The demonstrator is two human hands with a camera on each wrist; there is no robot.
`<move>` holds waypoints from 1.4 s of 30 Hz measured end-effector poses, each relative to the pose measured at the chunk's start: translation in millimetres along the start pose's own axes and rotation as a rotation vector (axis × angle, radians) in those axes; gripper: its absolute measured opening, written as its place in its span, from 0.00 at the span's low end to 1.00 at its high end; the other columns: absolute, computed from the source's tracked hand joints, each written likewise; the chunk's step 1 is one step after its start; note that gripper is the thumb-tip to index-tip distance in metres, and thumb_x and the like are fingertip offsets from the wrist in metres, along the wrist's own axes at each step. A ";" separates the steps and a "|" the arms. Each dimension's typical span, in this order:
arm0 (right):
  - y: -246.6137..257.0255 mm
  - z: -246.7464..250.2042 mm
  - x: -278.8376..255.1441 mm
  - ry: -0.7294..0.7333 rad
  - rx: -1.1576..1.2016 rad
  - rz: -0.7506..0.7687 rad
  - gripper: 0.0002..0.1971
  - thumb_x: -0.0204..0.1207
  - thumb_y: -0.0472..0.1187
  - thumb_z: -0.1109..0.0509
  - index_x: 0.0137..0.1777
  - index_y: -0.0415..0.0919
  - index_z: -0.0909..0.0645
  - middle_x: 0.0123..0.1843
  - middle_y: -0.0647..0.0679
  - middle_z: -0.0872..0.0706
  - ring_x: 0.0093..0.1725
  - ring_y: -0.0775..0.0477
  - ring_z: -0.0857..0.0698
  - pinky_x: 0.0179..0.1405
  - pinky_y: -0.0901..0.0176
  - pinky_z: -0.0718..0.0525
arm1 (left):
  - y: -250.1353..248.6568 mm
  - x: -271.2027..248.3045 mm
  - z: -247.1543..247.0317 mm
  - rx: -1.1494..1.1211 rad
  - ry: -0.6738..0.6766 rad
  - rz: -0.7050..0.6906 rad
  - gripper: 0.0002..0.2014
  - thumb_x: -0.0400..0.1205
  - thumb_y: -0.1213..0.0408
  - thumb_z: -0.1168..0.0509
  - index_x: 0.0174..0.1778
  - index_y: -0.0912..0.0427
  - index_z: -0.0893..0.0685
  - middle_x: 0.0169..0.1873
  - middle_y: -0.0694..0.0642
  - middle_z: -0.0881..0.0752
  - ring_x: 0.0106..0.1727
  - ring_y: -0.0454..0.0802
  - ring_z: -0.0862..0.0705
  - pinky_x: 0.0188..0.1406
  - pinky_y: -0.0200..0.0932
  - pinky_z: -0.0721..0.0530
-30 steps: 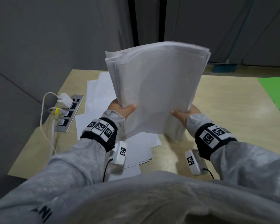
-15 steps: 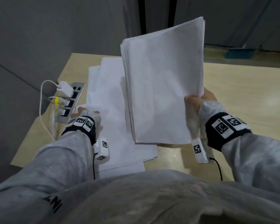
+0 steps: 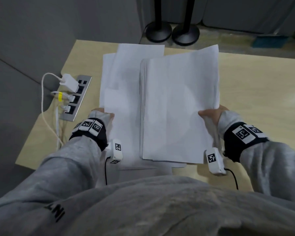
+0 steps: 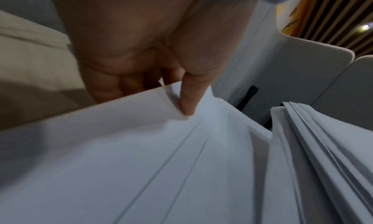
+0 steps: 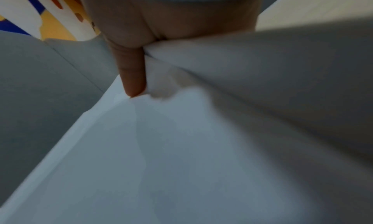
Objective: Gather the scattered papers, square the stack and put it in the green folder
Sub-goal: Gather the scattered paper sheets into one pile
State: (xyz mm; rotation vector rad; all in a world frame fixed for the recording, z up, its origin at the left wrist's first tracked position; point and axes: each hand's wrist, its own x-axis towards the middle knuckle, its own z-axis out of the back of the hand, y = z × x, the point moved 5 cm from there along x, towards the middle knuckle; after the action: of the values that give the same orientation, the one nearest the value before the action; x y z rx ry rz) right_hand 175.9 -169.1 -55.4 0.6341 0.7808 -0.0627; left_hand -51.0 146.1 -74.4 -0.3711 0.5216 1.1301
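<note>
A thick stack of white papers (image 3: 179,108) hangs low over the desk, gripped at its right edge by my right hand (image 3: 211,114), thumb on top. The right wrist view shows that thumb (image 5: 133,72) pressing the top sheet (image 5: 181,147). To its left, several loose white sheets (image 3: 124,86) lie overlapping on the desk. My left hand (image 3: 101,114) pinches their left edge, thumb (image 4: 189,93) on top of the sheets (image 4: 121,155) and fingers curled underneath. The held stack's edge (image 4: 315,147) shows at the right of the left wrist view. No green folder is in view.
A silver power strip (image 3: 77,97) with white plugs and cables (image 3: 46,103) sits at the left edge of the wooden desk (image 3: 259,92). Two black stand bases (image 3: 171,32) stand on the floor beyond the desk's far edge. Grey partitions rise to the left.
The stack, first upright in both hands, was left to my right hand alone and lowered nearly flat. My left hand went down to the loose sheets and took their left edge.
</note>
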 end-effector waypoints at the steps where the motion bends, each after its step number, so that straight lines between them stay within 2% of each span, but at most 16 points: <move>1: 0.0 -0.5 0.4 0.003 0.002 -0.003 0.28 0.70 0.49 0.24 0.67 0.36 0.23 0.62 0.38 0.16 0.61 0.32 0.17 0.67 0.44 0.22 | -7.0 1.1 1.4 -0.058 -0.016 0.006 0.23 0.82 0.61 0.35 0.73 0.65 0.27 0.70 0.65 0.23 0.71 0.60 0.24 0.66 0.47 0.25; 6: 2.1 -8.1 2.2 0.028 -0.194 -0.006 0.27 0.74 0.48 0.26 0.69 0.35 0.25 0.63 0.36 0.18 0.53 0.37 0.20 0.54 0.56 0.25 | -44.2 -14.9 -1.8 -0.339 -0.005 -0.044 0.24 0.82 0.67 0.39 0.76 0.62 0.34 0.76 0.63 0.33 0.75 0.61 0.30 0.72 0.45 0.31; 9: 2.4 -19.8 0.5 0.080 -0.279 -0.008 0.26 0.74 0.48 0.27 0.68 0.36 0.24 0.60 0.38 0.17 0.50 0.40 0.22 0.54 0.56 0.25 | -54.9 -28.7 -12.6 -0.419 0.057 0.010 0.36 0.76 0.42 0.36 0.78 0.51 0.37 0.76 0.61 0.34 0.73 0.63 0.29 0.72 0.50 0.27; 12: 2.1 -27.7 -1.8 0.135 -0.285 -0.013 0.28 0.75 0.48 0.27 0.72 0.38 0.27 0.67 0.40 0.19 0.59 0.39 0.21 0.55 0.58 0.28 | -74.1 -36.7 -24.4 -0.430 0.096 -0.099 0.41 0.69 0.46 0.26 0.76 0.49 0.36 0.72 0.58 0.27 0.67 0.58 0.23 0.61 0.40 0.22; 15: -2.3 -26.6 -0.7 0.119 -0.154 -0.008 0.27 0.74 0.42 0.26 0.71 0.36 0.27 0.65 0.39 0.19 0.61 0.38 0.20 0.52 0.61 0.30 | -82.9 -32.1 -25.1 -0.510 0.107 -0.195 0.36 0.65 0.50 0.24 0.70 0.40 0.30 0.60 0.48 0.17 0.57 0.50 0.18 0.43 0.27 0.32; 18: -13.5 -20.5 5.6 -0.003 0.071 -0.008 0.34 0.65 0.40 0.19 0.70 0.34 0.28 0.61 0.41 0.18 0.53 0.40 0.19 0.56 0.58 0.22 | -77.9 -33.7 -22.9 -0.585 0.154 -0.227 0.38 0.55 0.42 0.27 0.63 0.28 0.30 0.57 0.47 0.14 0.58 0.53 0.17 0.55 0.36 0.24; 21: -16.8 -13.5 5.9 -0.080 0.168 0.071 0.37 0.63 0.42 0.18 0.71 0.39 0.30 0.70 0.42 0.26 0.60 0.42 0.21 0.59 0.61 0.25 | -79.2 -44.9 -24.9 -1.006 0.275 -0.328 0.38 0.57 0.60 0.22 0.66 0.46 0.23 0.54 0.56 0.12 0.57 0.59 0.14 0.66 0.56 0.20; 24: -16.3 -7.5 1.0 -0.076 0.351 0.115 0.39 0.65 0.41 0.18 0.73 0.41 0.36 0.64 0.44 0.22 0.58 0.43 0.20 0.58 0.57 0.25 | -82.9 -49.8 -19.6 -1.285 0.337 -0.363 0.34 0.62 0.75 0.27 0.68 0.63 0.22 0.53 0.61 0.12 0.57 0.61 0.14 0.63 0.54 0.18; 26: -17.4 -8.5 -1.9 -0.022 0.443 0.104 0.44 0.66 0.42 0.19 0.76 0.43 0.42 0.59 0.48 0.19 0.54 0.44 0.18 0.61 0.53 0.25 | -86.5 -47.2 -12.5 -1.333 0.337 -0.371 0.32 0.62 0.76 0.28 0.66 0.64 0.21 0.49 0.59 0.10 0.55 0.61 0.13 0.60 0.53 0.17; 28: -15.1 -14.7 -5.4 0.092 0.447 0.149 0.43 0.61 0.44 0.16 0.73 0.42 0.34 0.52 0.50 0.15 0.49 0.46 0.15 0.59 0.51 0.22 | -91.8 -45.3 -4.3 -1.351 0.328 -0.399 0.30 0.62 0.77 0.29 0.63 0.62 0.20 0.47 0.58 0.10 0.52 0.60 0.12 0.57 0.53 0.15; 30: -12.6 -17.1 -6.1 0.150 0.488 0.197 0.36 0.54 0.43 0.17 0.65 0.41 0.23 0.47 0.49 0.10 0.46 0.46 0.11 0.56 0.48 0.17 | -99.5 -42.9 2.7 -1.331 0.308 -0.421 0.27 0.62 0.77 0.29 0.58 0.60 0.18 0.47 0.60 0.11 0.51 0.61 0.13 0.57 0.55 0.15; 33: -6.0 -9.9 -3.6 0.128 0.622 0.234 0.23 0.64 0.32 0.21 0.60 0.40 0.19 0.42 0.48 0.09 0.39 0.49 0.10 0.40 0.58 0.11 | -111.7 -26.7 11.9 -1.295 0.230 -0.350 0.19 0.66 0.65 0.28 0.54 0.58 0.17 0.48 0.61 0.13 0.50 0.60 0.14 0.58 0.56 0.18; 36: -2.2 -2.2 -0.5 0.109 0.695 0.250 0.14 0.70 0.27 0.26 0.52 0.43 0.18 0.38 0.49 0.09 0.34 0.51 0.10 0.33 0.65 0.13 | -107.5 -2.5 20.4 -1.103 0.025 -0.192 0.17 0.75 0.49 0.31 0.55 0.53 0.17 0.48 0.51 0.12 0.54 0.55 0.14 0.56 0.44 0.17; 38: -4.7 -0.2 4.2 0.094 0.720 0.249 0.14 0.70 0.26 0.27 0.48 0.47 0.18 0.37 0.51 0.09 0.35 0.50 0.10 0.37 0.62 0.12 | -101.5 9.8 27.5 -0.805 -0.129 -0.175 0.14 0.77 0.52 0.33 0.56 0.52 0.17 0.48 0.49 0.14 0.53 0.53 0.15 0.46 0.33 0.18; 40: -9.8 -1.2 10.1 0.085 0.746 0.229 0.15 0.70 0.25 0.28 0.49 0.46 0.18 0.41 0.47 0.10 0.41 0.45 0.11 0.47 0.56 0.13 | -95.0 20.4 27.4 -0.405 -0.190 -0.087 0.19 0.77 0.52 0.33 0.62 0.54 0.21 0.58 0.55 0.20 0.61 0.56 0.20 0.56 0.42 0.21; 42: -18.3 -3.5 17.4 0.060 0.768 0.203 0.14 0.70 0.24 0.29 0.48 0.44 0.17 0.39 0.47 0.10 0.41 0.42 0.12 0.49 0.53 0.14 | -100.3 19.1 27.5 -0.204 -0.184 -0.079 0.17 0.80 0.54 0.37 0.63 0.56 0.26 0.60 0.59 0.26 0.65 0.58 0.26 0.62 0.50 0.24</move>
State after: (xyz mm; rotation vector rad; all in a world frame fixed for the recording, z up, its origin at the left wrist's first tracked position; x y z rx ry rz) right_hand 181.0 -179.0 -78.3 1.4451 0.7371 -0.1618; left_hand 53.3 136.4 -60.7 -0.4554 0.2284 1.1306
